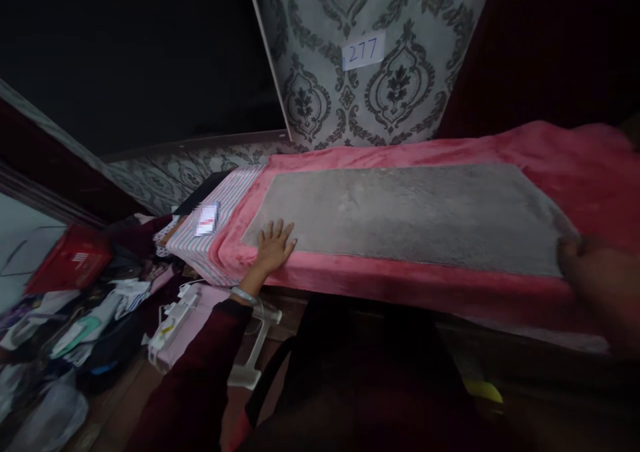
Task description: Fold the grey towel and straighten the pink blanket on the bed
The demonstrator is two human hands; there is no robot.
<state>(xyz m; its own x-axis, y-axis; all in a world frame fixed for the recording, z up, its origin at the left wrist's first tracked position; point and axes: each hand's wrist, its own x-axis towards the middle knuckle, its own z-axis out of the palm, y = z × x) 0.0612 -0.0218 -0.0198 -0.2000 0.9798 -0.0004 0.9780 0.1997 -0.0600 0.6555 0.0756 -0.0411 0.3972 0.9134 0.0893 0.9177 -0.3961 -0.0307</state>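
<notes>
A grey plush cloth (pixel 400 212) lies spread out on a pink fleece blanket (pixel 330 272) that covers a long, low surface. My left hand (pixel 274 247) rests flat with fingers apart near the cloth's front left corner, partly on the grey and partly on the pink. At the far right, my right hand (pixel 595 272) is pinched on the cloth's front right corner, which is slightly lifted; the hand is blurred and dark. The cloth looks mostly flat, with light creases.
A striped cloth (pixel 240 185) with a phone (pixel 207 219) on it lies left of the blanket. Clothes (pixel 100 319), a red box (pixel 70 259) and a white-framed stand (pixel 255 352) are on the left. A dark screen (pixel 150 59) hangs on the patterned wall (pixel 345 99).
</notes>
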